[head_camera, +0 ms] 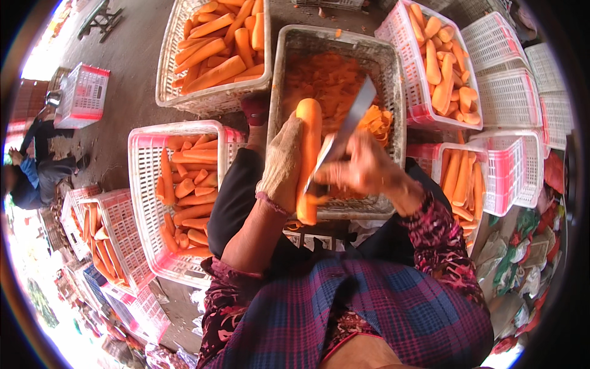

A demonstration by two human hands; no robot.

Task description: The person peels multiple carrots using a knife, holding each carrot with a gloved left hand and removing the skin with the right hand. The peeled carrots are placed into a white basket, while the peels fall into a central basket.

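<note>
A thick peeled carrot (309, 138) stands lengthwise before me, with my left hand (282, 161), in a knitted glove, wrapped around its left side. My bare right hand (368, 166), blurred, grips a wide-bladed metal knife or peeling blade (358, 107), its lower part against the carrot near its lower end. A bit of peel curls at that spot. Beneath both hands is a dirty plastic crate (399, 92) holding orange carrot peelings (327, 76), with a brighter clump of peel strips (379, 123) near my right hand. The blade's handle is mostly hidden by my fingers.
Crates of carrots stand close around: a dirty white one (163, 69) ahead left, a pink-and-white one (138, 184) at left, others at right (401, 50) and lower right (433, 157). Stacked crates (507, 97) are farther right. A person (41, 175) sits at far left.
</note>
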